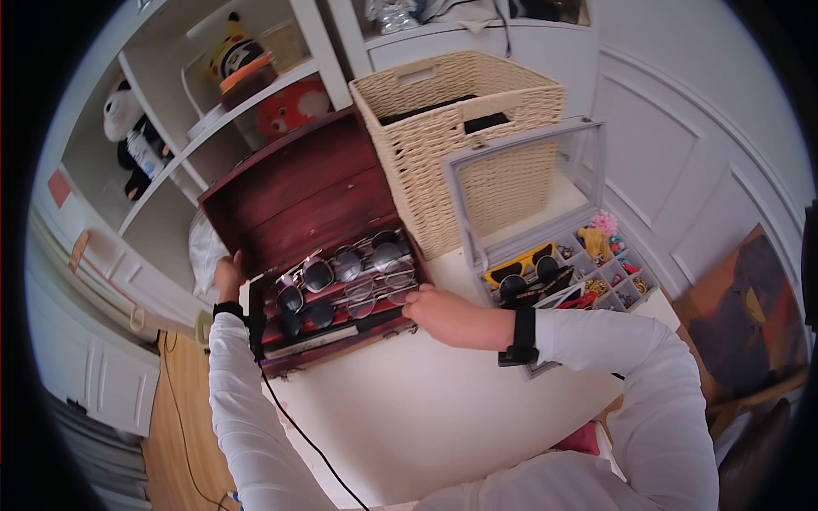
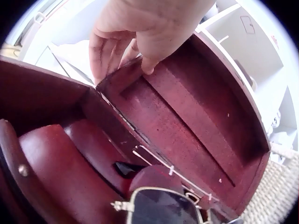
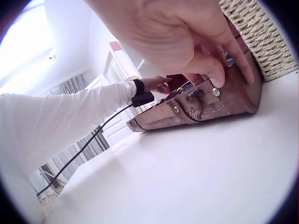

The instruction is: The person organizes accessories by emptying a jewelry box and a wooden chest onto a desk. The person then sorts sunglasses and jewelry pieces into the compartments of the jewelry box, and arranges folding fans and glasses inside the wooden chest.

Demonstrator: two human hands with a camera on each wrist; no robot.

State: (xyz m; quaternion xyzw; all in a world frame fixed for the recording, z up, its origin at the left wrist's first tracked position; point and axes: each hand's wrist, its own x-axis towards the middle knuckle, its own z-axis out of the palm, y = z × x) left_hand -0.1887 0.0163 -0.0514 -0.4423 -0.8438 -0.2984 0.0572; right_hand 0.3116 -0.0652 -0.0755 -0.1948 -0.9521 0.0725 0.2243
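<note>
A dark red wooden box (image 1: pixel 341 345) stands with its lid (image 1: pixel 294 192) tilted up and back. Several pairs of sunglasses (image 1: pixel 348 266) lie in rows inside, some with thin metal frames. At the lid's left end, my left hand (image 1: pixel 228 277) grips the edge. In the left wrist view the thumb (image 2: pixel 148 65) is on the lid's inner side, with the other fingers outside. My right hand (image 1: pixel 452 319) holds the box's right front corner. Its thumb lies at the front rim near a metal stud (image 3: pixel 216 92), and its fingers reach over the side wall.
Behind the box stands a woven basket (image 1: pixel 396 162). To the right is a grey compartment case (image 1: pixel 652 281) with a raised clear lid, holding sunglasses and small ornaments. A black cable (image 1: pixel 298 430) runs from the left wrist across the white table (image 1: pixel 426 426). Shelves with plush toys rise behind.
</note>
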